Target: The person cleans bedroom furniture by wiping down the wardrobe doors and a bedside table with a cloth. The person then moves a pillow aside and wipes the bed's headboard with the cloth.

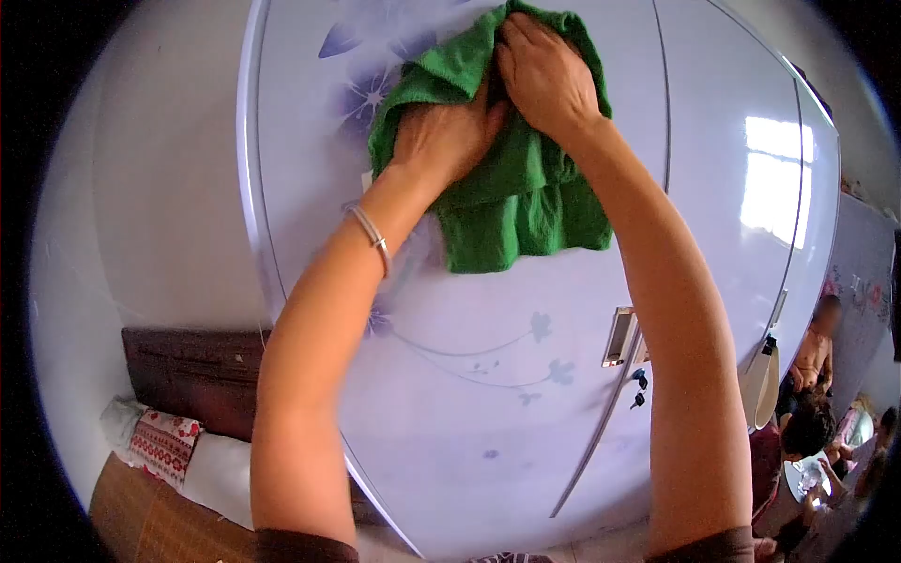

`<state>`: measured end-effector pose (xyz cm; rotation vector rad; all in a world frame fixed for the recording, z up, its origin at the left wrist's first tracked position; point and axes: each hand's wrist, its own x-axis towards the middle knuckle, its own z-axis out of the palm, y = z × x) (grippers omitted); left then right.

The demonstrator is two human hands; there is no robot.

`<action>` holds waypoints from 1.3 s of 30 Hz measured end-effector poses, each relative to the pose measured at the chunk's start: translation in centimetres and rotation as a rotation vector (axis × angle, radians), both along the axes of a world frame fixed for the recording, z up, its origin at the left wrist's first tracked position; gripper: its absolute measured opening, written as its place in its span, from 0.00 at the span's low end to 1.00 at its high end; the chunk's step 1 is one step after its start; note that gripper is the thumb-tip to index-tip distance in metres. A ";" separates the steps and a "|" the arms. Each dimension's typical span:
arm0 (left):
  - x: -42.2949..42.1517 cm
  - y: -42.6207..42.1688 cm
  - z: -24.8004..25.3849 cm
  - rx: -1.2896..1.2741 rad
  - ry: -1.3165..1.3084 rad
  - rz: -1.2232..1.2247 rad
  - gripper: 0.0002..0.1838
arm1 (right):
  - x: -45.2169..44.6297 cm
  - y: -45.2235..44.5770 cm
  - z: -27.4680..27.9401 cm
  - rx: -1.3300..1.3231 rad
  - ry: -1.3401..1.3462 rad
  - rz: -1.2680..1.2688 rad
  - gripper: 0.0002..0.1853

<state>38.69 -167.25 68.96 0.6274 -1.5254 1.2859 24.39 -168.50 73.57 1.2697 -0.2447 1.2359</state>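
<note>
A green cloth (521, 220), which looks like a small towel, is spread in folds against the upper part of a pale lilac wardrobe door (450, 403). My left hand (441, 139) is tucked under a fold of it; the fingers are mostly hidden and the thumb shows. Higher and to the right, my right hand (549, 80) grips the bunched upper part of the cloth, fingers close together. A bracelet (372, 239) circles my left wrist. The cloth's lower edge hangs down below both hands.
Keys (639, 389) hang from the door lock, below a recessed handle (618, 336). On the left is a bed with a dark headboard (188, 371) and a patterned pillow (162, 446). Several people sit at the lower right, near a hanging pale bag-like item (761, 387).
</note>
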 end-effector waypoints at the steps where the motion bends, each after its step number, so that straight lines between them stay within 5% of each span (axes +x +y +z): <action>1: 0.2 -1.1 0.0 0.001 0.001 0.002 0.25 | 0.1 -0.3 0.0 0.001 0.001 0.002 0.11; 3: -0.5 0.5 -0.9 0.424 0.087 0.068 0.26 | 0.2 0.3 -1.4 0.357 -0.087 0.063 0.12; 4: -0.3 0.1 -1.8 0.419 0.088 0.064 0.26 | -0.2 -0.5 -3.0 0.207 -0.031 0.083 0.14; 6: 0.6 -1.3 -3.5 -0.209 -0.121 0.010 0.26 | -0.9 0.3 -5.6 0.252 -0.015 0.073 0.14; 8: 0.9 -1.6 -3.3 -0.200 -0.134 -0.013 0.26 | -1.1 0.2 -5.4 0.249 -0.021 0.059 0.14; 10: 0.8 -1.8 -2.4 -0.111 -0.112 0.002 0.23 | -1.1 -0.5 -2.5 -0.088 0.103 -0.079 0.14; 11: 0.5 -1.1 -1.7 -0.104 -0.111 0.002 0.23 | -0.4 -0.6 -0.9 0.212 -0.012 0.082 0.13; 13: -0.2 0.6 -0.3 0.358 0.068 -0.006 0.21 | 0.5 0.2 0.1 0.237 -0.042 0.070 0.17; 14: -0.5 0.0 -0.3 0.107 0.059 -0.067 0.21 | 0.5 0.2 0.0 0.237 -0.041 0.070 0.17; 17: -0.3 -0.6 -2.7 0.236 0.037 0.078 0.23 | 0.0 0.0 -2.7 0.278 -0.037 0.097 0.14; 18: 0.3 -2.1 -3.6 -0.102 -0.052 0.036 0.25 | -0.4 0.1 -4.5 0.270 -0.034 0.077 0.15; 25: 0.3 -1.4 -1.3 0.132 0.002 0.003 0.25 | 0.0 -0.6 -0.8 0.209 -0.027 0.093 0.17; 27: -0.2 -0.8 -0.8 -0.020 0.012 -0.051 0.24 | 0.6 -0.1 0.4 0.204 -0.047 0.134 0.15; 29: -0.9 0.2 -2.1 0.268 0.119 0.043 0.24 | 0.2 0.3 -1.2 0.343 -0.071 0.123 0.15; 30: -0.9 2.2 -2.4 0.656 0.097 0.089 0.30 | -0.2 0.5 -2.5 0.354 -0.061 0.106 0.15; 31: -0.6 1.4 -3.5 0.655 0.096 0.090 0.30 | -0.6 0.7 -4.0 0.364 -0.053 0.089 0.15; 33: 0.4 -0.6 -5.7 -0.044 -0.152 0.000 0.29 | -1.6 0.7 -6.3 0.334 -0.044 0.065 0.17; 34: 0.6 -0.9 -6.3 0.160 -0.131 -0.050 0.28 | -1.8 0.5 -6.6 0.316 -0.032 0.044 0.17; 38: 0.0 -0.9 -3.7 0.102 -0.096 0.034 0.19 | -1.0 -0.3 -2.7 0.318 -0.048 0.078 0.16; 39: -0.6 1.8 -2.0 0.639 0.015 0.176 0.18 | -0.6 -0.6 -1.3 0.328 -0.057 0.087 0.15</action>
